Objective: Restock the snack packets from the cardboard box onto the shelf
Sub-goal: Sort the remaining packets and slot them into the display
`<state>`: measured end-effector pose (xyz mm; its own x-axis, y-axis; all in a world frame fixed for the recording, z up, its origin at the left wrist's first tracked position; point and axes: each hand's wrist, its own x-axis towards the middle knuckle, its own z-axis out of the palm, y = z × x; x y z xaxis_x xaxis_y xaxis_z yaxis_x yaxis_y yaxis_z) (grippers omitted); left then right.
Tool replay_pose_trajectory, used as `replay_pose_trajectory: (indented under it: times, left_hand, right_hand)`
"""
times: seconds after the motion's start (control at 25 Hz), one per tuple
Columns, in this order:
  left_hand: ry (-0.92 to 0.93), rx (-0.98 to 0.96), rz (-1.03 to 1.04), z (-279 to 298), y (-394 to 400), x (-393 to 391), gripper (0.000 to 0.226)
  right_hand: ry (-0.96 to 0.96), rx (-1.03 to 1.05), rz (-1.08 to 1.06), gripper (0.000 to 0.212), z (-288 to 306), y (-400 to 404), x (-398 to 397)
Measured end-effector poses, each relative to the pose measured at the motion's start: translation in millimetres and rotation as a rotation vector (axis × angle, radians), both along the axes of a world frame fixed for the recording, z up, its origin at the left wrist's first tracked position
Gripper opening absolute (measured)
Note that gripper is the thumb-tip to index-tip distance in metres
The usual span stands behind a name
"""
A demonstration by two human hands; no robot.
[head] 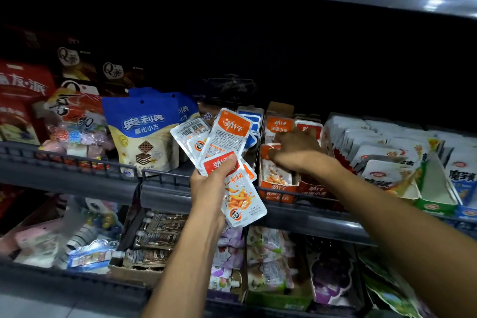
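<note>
Snack packets (pixel 227 152) fanned in left hand (pixel 211 183), thumb clamped across them near shelf (pixel 165 188) edge; right hand (pixel 291 150), fingers curled, grip unclear, at orange display box (pixel 277 186) – feed singly, upright, facing out.

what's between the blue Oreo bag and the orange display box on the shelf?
Head view: the fan of packets in the left hand, with blue-and-white packets behind, between Oreo bag and orange box.

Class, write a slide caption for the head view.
Left hand fans orange snack packets; right hand reaches into the display box.
</note>
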<state>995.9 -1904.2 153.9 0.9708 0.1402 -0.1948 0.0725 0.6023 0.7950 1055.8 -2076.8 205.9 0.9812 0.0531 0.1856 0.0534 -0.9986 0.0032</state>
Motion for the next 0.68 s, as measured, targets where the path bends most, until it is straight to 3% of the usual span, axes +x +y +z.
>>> replay_pose_trajectory:
  times: [0.12,0.28,0.36,0.4,0.52,0.68]
  left_hand:
    - [-0.002,0.001,-0.001,1,1,1,0.036]
    - [-0.013,0.037,0.038,2,-2,1,0.024]
    - [-0.019,0.076,0.06,3,-4,-1,0.024]
    - [-0.017,0.085,0.064,2,-6,-1,0.025]
    - [-0.013,0.071,0.05,2,-8,-3,0.023]
    - [-0.05,0.092,0.01,4,-9,-5,0.029]
  right_hand:
    - [-0.047,0.287,0.021,0.019,17,-6,-6]
    - [-0.498,0.784,0.097,0.011,45,-21,-16]
    - [-0.443,1.112,0.171,0.013,59,-15,-25]
    - [-0.367,1.156,0.182,0.014,62,-11,-28]
    - [-0.191,0.991,0.179,0.009,61,-4,-31]
    - [0.0,0.946,0.227,0.005,48,7,-30]
